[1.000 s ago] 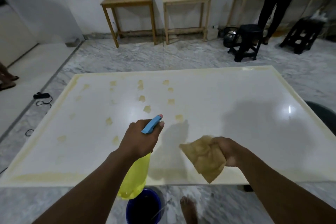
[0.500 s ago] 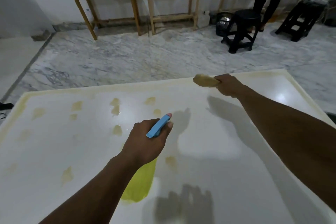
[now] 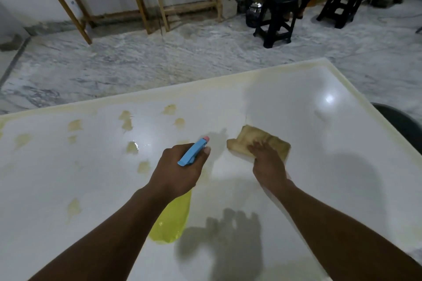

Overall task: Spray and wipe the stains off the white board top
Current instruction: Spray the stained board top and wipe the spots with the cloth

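Left hand (image 3: pixel 177 172) is wrapped round the neck of the spray bottle (image 3: pixel 171 221), w/ the blue trigger head (image 3: pixel 193 151) sticking out past the knuckles and aimed toward 12 o'clock. The yellow body hangs below the fist, toward 6 o'clock, above the board. Right hand (image 3: pixel 268 164) lies palm-down on the tan cloth (image 3: pixel 258 141), fingers spread, pressing it flat onto the white board top (image 3: pixel 319 143); more a flat press than a pinch.

Cloth sits just at 1 o'clock of the nozzle, approx mid-board. Stains (image 3: pixel 126 121), yellowish-brown blotches, cluster from 9 to 11 o'clock of the left hand, w/ one more (image 3: pixel 73 207) at about 8 o'clock. A wet gleam shows near the stain at (image 3: pixel 132 147). The board's right half, 1 to 3 o'clock, looks clean and glossy.

Handling, as a judgement: cloth is soft, limp, prob damp, so it will bunch if pushed from one edge. Best held under a flat palm over its centre, or gathered into a pad. Bottle looks like light plastic, partly full; grip at the neck under the trigger gives best control. Board is smooth and prob slick where wet, so the cloth should glide easily. Most stains not yet wiped.
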`<state>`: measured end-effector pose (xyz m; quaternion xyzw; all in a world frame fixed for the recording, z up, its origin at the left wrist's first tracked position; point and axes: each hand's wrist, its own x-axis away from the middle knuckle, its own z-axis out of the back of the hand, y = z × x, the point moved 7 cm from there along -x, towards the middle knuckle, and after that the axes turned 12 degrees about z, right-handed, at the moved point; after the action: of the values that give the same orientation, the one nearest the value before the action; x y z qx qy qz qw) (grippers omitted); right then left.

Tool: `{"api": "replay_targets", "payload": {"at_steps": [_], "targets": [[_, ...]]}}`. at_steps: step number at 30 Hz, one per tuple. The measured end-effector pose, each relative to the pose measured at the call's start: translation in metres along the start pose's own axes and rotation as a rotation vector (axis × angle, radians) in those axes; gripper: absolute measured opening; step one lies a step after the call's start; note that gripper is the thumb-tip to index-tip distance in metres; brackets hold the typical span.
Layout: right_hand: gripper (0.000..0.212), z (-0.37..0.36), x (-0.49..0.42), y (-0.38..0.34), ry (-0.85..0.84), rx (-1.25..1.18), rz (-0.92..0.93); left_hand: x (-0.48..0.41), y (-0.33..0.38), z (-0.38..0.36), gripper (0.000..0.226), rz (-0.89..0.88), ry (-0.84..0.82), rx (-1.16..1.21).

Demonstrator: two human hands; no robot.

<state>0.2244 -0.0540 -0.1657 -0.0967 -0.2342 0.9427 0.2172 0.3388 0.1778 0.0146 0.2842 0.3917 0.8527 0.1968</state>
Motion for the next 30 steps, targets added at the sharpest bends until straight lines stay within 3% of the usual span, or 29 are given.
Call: {"api": "replay_targets", "payload": {"at_steps": [7,9,11,14,17,21,24,27,30], "targets": [[0.05,-0.012,0.184,-0.104,-0.115,0.021,-0.012,0.138,-0.036,0.024,0.01,-0.031,0.054,-0.04],[0.036,0.01,0.199,-0.112,-0.2,-0.043,-0.155,0.178,-0.05,0.034,0.011,-0.021,0.071,-0.046],[0.018,0.038,0.204,-0.123,-0.163,-0.456,-0.339,0.211,-0.06,0.051,0.012,-0.006,0.104,-0.039],[0.026,0.055,0.211,-0.14,-0.174,-1.022,-0.557,0.235,-0.062,0.077,0.012,0.007,0.137,-0.02],[0.03,0.05,0.211,-0.161,-0.352,-1.204,-0.634,0.236,-0.06,0.094,0.025,0.01,0.161,-0.02],[0.048,0.042,0.155,-0.185,-0.576,-1.121,-0.526,0.204,-0.052,0.107,0.018,0.002,0.164,-0.031],[0.038,0.044,0.071,-0.191,-0.647,-0.927,-0.396,0.163,-0.054,0.112,0.015,0.027,0.169,-0.015],[0.026,0.049,-0.052,-0.205,-0.599,-0.674,-0.199,0.106,-0.063,0.12,0.013,0.061,0.203,0.013],[0.02,0.042,-0.172,-0.23,-0.443,-0.387,0.006,0.048,-0.073,0.132,0.013,0.091,0.237,0.03]]}}
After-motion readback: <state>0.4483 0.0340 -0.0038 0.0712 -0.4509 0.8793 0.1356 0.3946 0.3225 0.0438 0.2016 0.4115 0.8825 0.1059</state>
